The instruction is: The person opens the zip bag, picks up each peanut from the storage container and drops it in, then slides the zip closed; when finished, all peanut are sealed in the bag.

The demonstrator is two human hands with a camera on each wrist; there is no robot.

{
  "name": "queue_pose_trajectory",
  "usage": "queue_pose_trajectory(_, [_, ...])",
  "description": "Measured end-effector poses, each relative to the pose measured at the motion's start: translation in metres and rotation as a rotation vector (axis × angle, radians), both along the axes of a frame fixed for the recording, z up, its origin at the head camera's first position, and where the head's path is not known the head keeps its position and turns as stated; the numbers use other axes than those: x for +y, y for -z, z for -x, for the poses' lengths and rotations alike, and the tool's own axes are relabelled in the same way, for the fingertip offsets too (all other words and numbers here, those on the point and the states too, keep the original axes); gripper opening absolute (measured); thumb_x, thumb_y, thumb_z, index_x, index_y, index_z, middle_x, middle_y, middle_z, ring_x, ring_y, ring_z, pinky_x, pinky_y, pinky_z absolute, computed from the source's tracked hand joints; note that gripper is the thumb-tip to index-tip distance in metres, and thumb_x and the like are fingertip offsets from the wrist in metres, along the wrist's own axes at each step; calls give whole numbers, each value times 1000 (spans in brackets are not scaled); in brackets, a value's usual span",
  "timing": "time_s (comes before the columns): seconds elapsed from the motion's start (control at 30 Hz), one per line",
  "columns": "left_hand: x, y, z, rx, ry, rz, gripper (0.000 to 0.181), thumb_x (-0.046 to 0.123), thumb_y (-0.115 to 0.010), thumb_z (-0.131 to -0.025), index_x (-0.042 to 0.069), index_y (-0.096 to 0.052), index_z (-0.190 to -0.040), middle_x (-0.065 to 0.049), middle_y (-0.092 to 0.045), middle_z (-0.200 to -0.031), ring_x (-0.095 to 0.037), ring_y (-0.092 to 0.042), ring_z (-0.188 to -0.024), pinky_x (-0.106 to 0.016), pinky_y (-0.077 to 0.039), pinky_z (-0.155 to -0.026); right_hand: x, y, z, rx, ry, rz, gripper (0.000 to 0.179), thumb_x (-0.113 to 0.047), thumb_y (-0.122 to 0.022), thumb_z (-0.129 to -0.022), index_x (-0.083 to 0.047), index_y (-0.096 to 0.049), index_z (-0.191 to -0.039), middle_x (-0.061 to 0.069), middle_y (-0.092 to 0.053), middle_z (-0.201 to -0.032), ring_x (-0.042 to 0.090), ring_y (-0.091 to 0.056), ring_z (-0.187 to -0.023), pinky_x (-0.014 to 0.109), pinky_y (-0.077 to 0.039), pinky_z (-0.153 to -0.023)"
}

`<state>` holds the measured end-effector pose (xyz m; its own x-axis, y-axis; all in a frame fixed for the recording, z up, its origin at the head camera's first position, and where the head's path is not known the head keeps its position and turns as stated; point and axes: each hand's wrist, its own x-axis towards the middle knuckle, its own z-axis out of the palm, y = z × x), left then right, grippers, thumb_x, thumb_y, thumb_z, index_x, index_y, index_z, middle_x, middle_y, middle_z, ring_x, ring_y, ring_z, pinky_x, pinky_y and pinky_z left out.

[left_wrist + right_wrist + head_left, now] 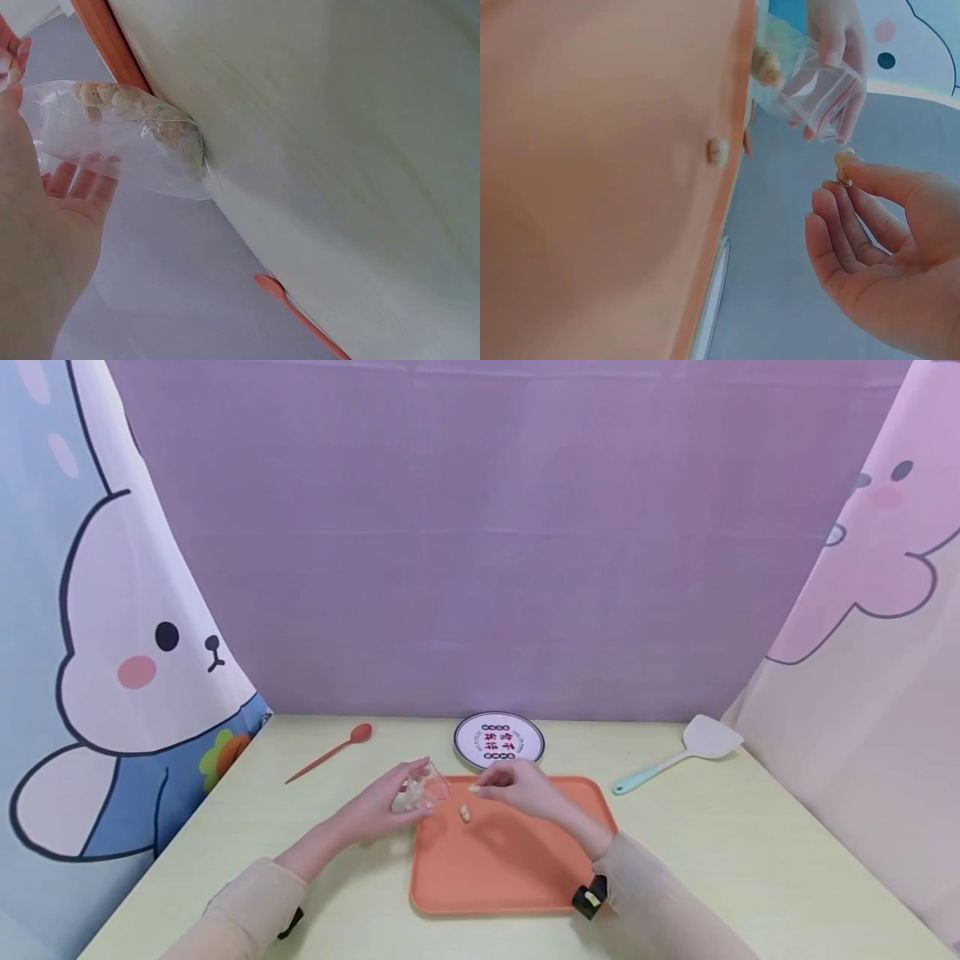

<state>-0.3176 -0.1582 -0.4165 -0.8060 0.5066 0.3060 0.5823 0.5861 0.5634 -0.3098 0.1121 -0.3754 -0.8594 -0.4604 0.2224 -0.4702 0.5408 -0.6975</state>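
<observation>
My left hand (393,793) grips a clear zip bag (142,139) by its mouth, at the left edge of the orange tray (510,877). Peanuts in shells (176,133) lie bunched in the bag's lower end, seen in the left wrist view. Between thumb and fingers, my right hand (900,255) pinches one peanut (844,166) above the tray, a short way from the bag's opening. Another peanut (465,813) lies on the tray near its upper left corner, below the two hands.
A white plate (498,742) with dark rim and red characters sits behind the tray. To the left lies a red spoon (360,733). On the right is a spatula (708,737) with a white head and mint handle. A purple cloth (480,543) hangs behind the table.
</observation>
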Motion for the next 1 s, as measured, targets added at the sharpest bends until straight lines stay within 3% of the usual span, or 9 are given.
queue_pose_trajectory(0.17, [0,0,1,10,9,-13,82,49,-67,-81,13,-33,-145,-8,-50,-138,-25,-47,-127,-44,-42,-104,-13,-9,0,14,-8,16,11,-20,-70,-84,-14,-71,-92,-2,-69,-80,6,-61,-71,20,-51,-64])
queue_pose_trajectory(0.43, [0,1,2,85,53,-25,77,42,-68,-84,7,-33,-143,-10,-53,-132,-24,-53,-119,-41,-49,-96,-36,-8,4,11,-45,63,12,-17,-70,-84,-9,-71,-93,3,-70,-80,7,-61,-70,18,-51,-63])
queue_pose_trajectory(1.0, [0,0,1,73,42,-9,81,48,-68,-81,9,-34,-144,-4,-51,-134,-21,-49,-125,-43,-42,-104,-61,-1,10,68,-37,34,12,-16,-70,-84,-6,-73,-91,2,-71,-79,3,-58,-65,16,-48,-58])
